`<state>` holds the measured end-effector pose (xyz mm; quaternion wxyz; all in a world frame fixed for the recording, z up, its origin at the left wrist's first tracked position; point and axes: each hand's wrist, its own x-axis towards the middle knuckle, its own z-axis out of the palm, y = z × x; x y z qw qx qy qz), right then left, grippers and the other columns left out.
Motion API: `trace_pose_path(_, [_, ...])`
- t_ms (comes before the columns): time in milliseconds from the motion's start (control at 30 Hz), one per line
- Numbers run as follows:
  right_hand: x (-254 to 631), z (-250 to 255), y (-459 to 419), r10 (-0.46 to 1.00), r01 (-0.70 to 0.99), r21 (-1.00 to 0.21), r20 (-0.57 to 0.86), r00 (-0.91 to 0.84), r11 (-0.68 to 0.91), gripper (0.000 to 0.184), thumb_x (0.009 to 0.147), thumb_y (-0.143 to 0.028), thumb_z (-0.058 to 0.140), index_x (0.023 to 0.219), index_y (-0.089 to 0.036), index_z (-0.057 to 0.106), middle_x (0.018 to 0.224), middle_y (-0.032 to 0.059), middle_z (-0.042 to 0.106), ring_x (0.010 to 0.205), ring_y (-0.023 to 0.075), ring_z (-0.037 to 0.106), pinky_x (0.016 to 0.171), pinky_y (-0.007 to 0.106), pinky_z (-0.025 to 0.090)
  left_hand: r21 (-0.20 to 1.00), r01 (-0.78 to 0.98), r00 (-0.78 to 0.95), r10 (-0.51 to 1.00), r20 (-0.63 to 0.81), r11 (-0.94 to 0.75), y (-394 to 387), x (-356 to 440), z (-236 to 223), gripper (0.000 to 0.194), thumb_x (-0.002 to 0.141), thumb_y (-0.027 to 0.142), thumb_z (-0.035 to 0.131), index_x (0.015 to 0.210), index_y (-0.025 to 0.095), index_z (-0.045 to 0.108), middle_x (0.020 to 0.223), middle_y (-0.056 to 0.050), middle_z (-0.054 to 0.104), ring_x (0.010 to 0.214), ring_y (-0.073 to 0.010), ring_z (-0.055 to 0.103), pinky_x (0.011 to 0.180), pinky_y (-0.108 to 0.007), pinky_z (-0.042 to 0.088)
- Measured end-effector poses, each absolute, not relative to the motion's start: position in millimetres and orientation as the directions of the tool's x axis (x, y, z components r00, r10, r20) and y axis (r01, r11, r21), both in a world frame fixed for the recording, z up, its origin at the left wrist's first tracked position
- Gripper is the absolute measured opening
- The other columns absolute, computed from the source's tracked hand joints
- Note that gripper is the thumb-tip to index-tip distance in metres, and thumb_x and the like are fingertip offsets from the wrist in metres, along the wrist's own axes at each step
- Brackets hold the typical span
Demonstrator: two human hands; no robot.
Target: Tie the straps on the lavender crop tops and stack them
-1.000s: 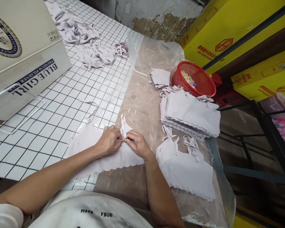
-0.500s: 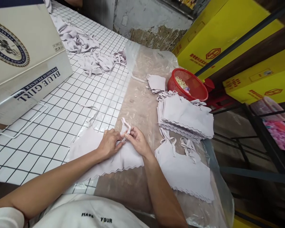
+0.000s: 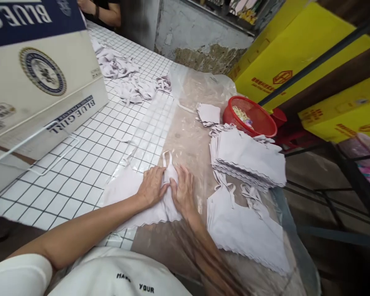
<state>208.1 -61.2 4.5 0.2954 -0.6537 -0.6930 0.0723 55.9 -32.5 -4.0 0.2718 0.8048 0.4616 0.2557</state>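
Observation:
A pale lilac strappy camisole top [image 3: 123, 187] with a scalloped edge lies spread on the table in front of me. My left hand [image 3: 152, 188] rests on it palm down, fingers stretched out. My right hand [image 3: 182, 190] lies flat on its right part, fingers extended and slightly apart. Between the two hands a thin shoulder strap [image 3: 167, 155] forms an upright loop pointing away from me. To the right, a small pile of similar tops [image 3: 245, 222] lies with straps at its far edge. Behind that is a thicker stack of tops [image 3: 249, 154].
A red plastic basket [image 3: 259, 117] with small pale items stands behind the stack. Loose lilac garments [image 3: 135, 88] lie farther back on the checked tablecloth [image 3: 92, 172]. A large carton [image 3: 77, 74] is at left, yellow boxes [image 3: 296, 53] at right. Another person's arm [image 3: 107, 15] shows at far left.
My fingers have let go of the strap they were pinching. Both hands now lie flat on the top, and the strap loop stands free. The camera view has shifted slightly.

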Motion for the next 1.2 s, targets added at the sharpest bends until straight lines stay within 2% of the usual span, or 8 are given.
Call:
trace_pose_path(133, [223, -15, -75, 0.93, 0.86, -0.501, 0.353, 0.102, 0.096, 0.038, 0.099, -0.039, 0.043, 0.131, -0.02, 0.053, 0.137, 0.0193, 0.047, 0.13, 0.0352, 0.038, 0.106, 0.064, 0.03, 0.642, 0.593, 0.487, 0.851, 0.195, -0.487, -28, 39, 10, 0.025, 0.09, 0.024, 0.051, 0.113, 0.018, 0.058, 0.115, -0.013, 0.057, 0.106, -0.0289, 0.05, 0.09, -0.045, 0.039])
trace_pose_path(267, [208, 7, -49, 0.931, 0.781, -0.604, 0.355, 0.083, 0.16, 0.025, 0.096, -0.037, 0.049, 0.11, -0.022, 0.063, 0.119, 0.0163, 0.055, 0.117, 0.0325, 0.048, 0.101, 0.058, 0.039, 0.541, 0.69, 0.446, 0.871, 0.203, -0.48, -15, -12, 25, 0.014, 0.09, 0.019, 0.049, 0.086, 0.02, 0.062, 0.095, -0.009, 0.061, 0.093, -0.026, 0.052, 0.084, -0.042, 0.038])
trace_pose_path(433, [133, 29, 4, 0.992, 0.638, -0.763, 0.036, -0.118, 0.103, 0.025, 0.094, -0.041, 0.053, 0.089, -0.02, 0.065, 0.099, 0.0108, 0.059, 0.088, 0.0228, 0.059, 0.085, 0.04, 0.05, 0.535, 0.826, 0.11, 0.982, 0.156, -0.177, -6, -65, 17, 0.017, 0.087, 0.036, 0.061, 0.083, 0.019, 0.062, 0.091, -0.008, 0.061, 0.092, -0.0273, 0.053, 0.079, -0.04, 0.039])
trace_pose_path(600, [76, 20, 37, 0.963, 0.665, -0.747, -0.171, -0.209, 0.012, 0.021, 0.084, -0.037, 0.064, 0.076, -0.019, 0.062, 0.087, 0.0066, 0.059, 0.08, 0.0187, 0.056, 0.076, 0.033, 0.047, 0.615, 0.787, 0.033, 0.999, 0.042, -0.052, -4, -62, 5, 0.017, 0.083, 0.036, 0.063, 0.082, 0.019, 0.066, 0.088, -0.006, 0.063, 0.093, -0.0268, 0.054, 0.082, -0.041, 0.037])
trace_pose_path(767, [75, 23, 36, 0.916, 0.432, -0.894, -0.264, -0.304, -0.114, 0.012, 0.081, -0.028, 0.061, 0.074, -0.019, 0.056, 0.07, -0.0018, 0.053, 0.066, 0.0134, 0.049, 0.064, 0.026, 0.042, 0.66, 0.75, 0.042, 0.999, 0.026, -0.048, 2, -60, 6, 0.017, 0.085, 0.024, 0.056, 0.072, 0.019, 0.065, 0.081, -0.005, 0.065, 0.089, -0.0245, 0.054, 0.084, -0.043, 0.035])
trace_pose_path(867, [89, 41, 18, 0.854, 0.33, -0.937, -0.261, -0.45, -0.113, 0.014, 0.083, -0.032, 0.061, 0.081, -0.018, 0.059, 0.077, -0.0006, 0.053, 0.069, 0.0132, 0.049, 0.066, 0.027, 0.042, 0.665, 0.744, 0.058, 0.998, 0.024, -0.06, 3, -62, 6, 0.015, 0.082, 0.02, 0.057, 0.069, 0.019, 0.064, 0.079, -0.004, 0.065, 0.088, -0.0242, 0.054, 0.084, -0.042, 0.035])
trace_pose_path(1033, [124, 89, -35, 0.571, 0.371, -0.906, -0.198, -0.797, 0.203, 0.027, 0.084, -0.042, 0.07, 0.101, -0.02, 0.072, 0.11, 0.0079, 0.055, 0.099, 0.0192, 0.055, 0.086, 0.032, 0.046, 0.705, 0.707, 0.027, 0.998, 0.051, -0.054, 1, -61, 3, 0.015, 0.083, 0.02, 0.059, 0.071, 0.02, 0.068, 0.078, -0.004, 0.067, 0.087, -0.0229, 0.055, 0.087, -0.043, 0.034])
trace_pose_path(1200, [148, 112, -61, 0.546, 0.504, -0.824, -0.306, -0.78, 0.258, 0.042, 0.078, -0.047, 0.078, 0.114, -0.026, 0.073, 0.13, 0.01, 0.055, 0.112, 0.0228, 0.056, 0.092, 0.033, 0.047, 0.719, 0.688, 0.024, 0.994, 0.11, -0.096, -1, -62, -2, 0.015, 0.085, 0.022, 0.062, 0.072, 0.021, 0.069, 0.078, -0.003, 0.067, 0.086, -0.0225, 0.055, 0.088, -0.043, 0.034])
